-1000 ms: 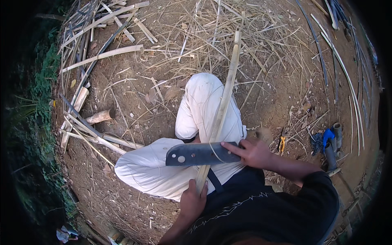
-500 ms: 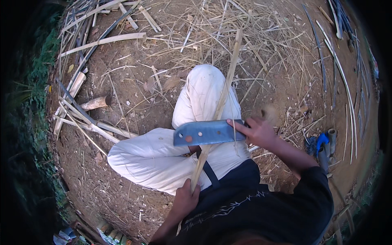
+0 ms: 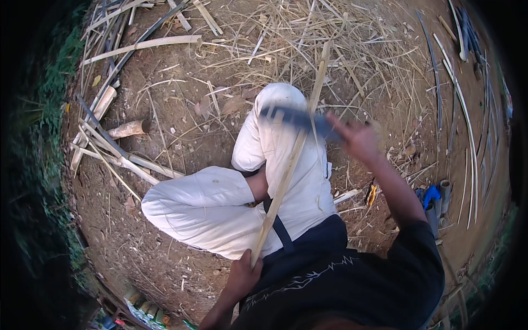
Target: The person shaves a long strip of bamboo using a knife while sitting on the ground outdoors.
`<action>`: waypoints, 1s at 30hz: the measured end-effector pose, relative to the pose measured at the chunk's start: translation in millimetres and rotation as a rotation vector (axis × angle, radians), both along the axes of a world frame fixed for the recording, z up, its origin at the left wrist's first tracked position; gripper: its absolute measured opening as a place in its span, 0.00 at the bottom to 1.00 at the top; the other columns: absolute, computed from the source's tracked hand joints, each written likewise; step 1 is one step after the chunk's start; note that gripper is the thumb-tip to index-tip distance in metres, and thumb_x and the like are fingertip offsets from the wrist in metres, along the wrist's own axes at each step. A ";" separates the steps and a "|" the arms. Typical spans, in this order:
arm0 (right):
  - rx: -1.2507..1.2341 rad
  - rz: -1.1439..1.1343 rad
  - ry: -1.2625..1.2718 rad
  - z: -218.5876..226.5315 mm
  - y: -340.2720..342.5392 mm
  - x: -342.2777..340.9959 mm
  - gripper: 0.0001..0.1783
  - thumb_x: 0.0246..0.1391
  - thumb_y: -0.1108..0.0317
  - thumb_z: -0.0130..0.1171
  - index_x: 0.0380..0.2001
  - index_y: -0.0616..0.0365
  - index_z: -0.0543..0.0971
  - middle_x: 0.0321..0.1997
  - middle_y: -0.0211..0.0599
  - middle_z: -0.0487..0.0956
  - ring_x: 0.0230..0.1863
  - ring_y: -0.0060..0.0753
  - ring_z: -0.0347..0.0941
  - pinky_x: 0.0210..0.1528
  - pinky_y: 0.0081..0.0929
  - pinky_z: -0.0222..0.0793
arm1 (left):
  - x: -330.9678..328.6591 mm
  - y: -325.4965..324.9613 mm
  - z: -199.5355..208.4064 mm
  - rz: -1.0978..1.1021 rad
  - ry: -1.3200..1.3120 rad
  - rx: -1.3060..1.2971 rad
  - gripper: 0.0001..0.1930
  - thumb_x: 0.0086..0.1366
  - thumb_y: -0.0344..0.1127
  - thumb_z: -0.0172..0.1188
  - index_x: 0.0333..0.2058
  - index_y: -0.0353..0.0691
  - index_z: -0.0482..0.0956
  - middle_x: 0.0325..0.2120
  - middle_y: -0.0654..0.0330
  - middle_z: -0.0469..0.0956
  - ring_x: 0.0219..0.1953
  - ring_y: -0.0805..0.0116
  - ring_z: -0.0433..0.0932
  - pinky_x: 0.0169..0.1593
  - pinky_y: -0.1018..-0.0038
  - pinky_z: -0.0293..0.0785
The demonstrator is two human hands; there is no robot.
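My left hand (image 3: 242, 275) is closed around the near end of a long, pale bamboo strip (image 3: 285, 184), close to my waist. The strip slants up and away over my right thigh, its far end past the knee. My right hand (image 3: 360, 142) grips the handle of a broad, dark-bladed cleaver (image 3: 294, 118), with the index finger stretched along toward the blade. The blade lies across the strip near my right knee and is smeared by motion. The handle itself is mostly hidden by my fingers.
Thin shavings (image 3: 308, 49) are heaped on the dirt ahead. Split bamboo pieces (image 3: 143, 48) lie at the left, near a short bamboo stub (image 3: 129, 130). Long strips (image 3: 459, 110) lie at the right. A blue object (image 3: 432, 195) rests by upright tubes (image 3: 444, 195), with a small orange-black item (image 3: 372, 195) nearer me.
My right hand and the cleaver have moved away from me along the strip, from above my lap to near the knee. My left hand stays on the near end, slightly lower and farther left.
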State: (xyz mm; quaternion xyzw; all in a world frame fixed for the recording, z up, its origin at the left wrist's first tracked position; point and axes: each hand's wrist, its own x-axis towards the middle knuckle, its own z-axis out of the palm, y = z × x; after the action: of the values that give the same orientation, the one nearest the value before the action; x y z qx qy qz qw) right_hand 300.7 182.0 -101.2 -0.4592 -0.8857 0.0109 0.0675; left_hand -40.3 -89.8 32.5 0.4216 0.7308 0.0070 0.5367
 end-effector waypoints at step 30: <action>-0.194 -0.286 0.136 -50.5 136.4 25.8 0.37 0.56 0.61 0.56 0.69 0.32 0.60 0.29 0.46 0.81 0.30 0.50 0.80 0.37 0.48 0.77 | -25.5 -27.0 -16.4 -0.043 0.026 0.022 0.14 0.66 0.40 0.56 0.43 0.34 0.75 0.25 0.37 0.78 0.32 0.32 0.78 0.36 0.48 0.74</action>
State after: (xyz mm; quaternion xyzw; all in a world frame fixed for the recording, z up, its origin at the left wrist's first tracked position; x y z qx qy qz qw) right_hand 326.5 318.4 -151.7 -0.5832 -0.7994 0.1174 0.0837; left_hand -65.9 -116.8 16.1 0.4433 0.7283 -0.0018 0.5226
